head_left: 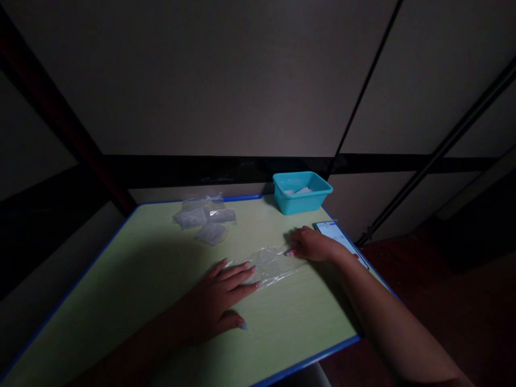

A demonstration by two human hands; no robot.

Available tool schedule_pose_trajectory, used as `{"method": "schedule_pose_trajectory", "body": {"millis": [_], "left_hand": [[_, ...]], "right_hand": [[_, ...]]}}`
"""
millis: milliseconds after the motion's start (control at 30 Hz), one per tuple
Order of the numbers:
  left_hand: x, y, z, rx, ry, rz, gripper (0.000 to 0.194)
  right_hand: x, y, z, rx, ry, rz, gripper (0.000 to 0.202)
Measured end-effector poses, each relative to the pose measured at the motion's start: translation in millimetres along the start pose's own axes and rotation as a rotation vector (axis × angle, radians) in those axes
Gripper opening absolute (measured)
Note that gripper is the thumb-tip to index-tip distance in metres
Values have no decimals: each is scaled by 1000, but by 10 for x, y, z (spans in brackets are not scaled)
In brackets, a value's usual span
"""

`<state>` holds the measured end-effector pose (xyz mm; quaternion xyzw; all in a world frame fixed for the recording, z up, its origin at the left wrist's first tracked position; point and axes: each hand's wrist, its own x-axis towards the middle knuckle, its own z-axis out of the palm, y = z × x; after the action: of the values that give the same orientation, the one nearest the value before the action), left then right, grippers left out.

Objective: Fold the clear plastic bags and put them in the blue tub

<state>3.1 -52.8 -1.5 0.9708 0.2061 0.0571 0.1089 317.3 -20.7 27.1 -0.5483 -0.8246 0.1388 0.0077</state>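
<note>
A clear plastic bag (274, 264) lies flattened on the pale green table (133, 279). My left hand (221, 298) rests flat over the bag's left end, its fingers spread. At the other end is my right hand (308, 244), with its fingers curled and the fingertips touching the plastic; whether a bit of it is pinched between them is hard to make out. Farther back on the left, several small clear packets (205, 215) with whitish contents lie in a loose group.
A turquoise plastic basket (300, 201) with white pieces inside stands at the back right corner. Partly behind my right forearm lies a phone (334, 232) with a lit screen, along the table's right edge. A panelled wall (226, 91) rises directly behind the table.
</note>
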Motion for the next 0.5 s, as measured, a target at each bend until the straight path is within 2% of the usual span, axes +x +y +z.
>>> {"method": "schedule_pose_trajectory", "body": {"millis": [200,400,500], "left_hand": [[-67,35,-23,56,6,-6,59],[-34,54,1,71,149,40,56],[9,40,24,58,152,56,53]], "right_hand": [[30,-82,54,119,66,14,11],[61,-122,81,382,112,29,15],[68,-112,72,560,101,-2,21]]}}
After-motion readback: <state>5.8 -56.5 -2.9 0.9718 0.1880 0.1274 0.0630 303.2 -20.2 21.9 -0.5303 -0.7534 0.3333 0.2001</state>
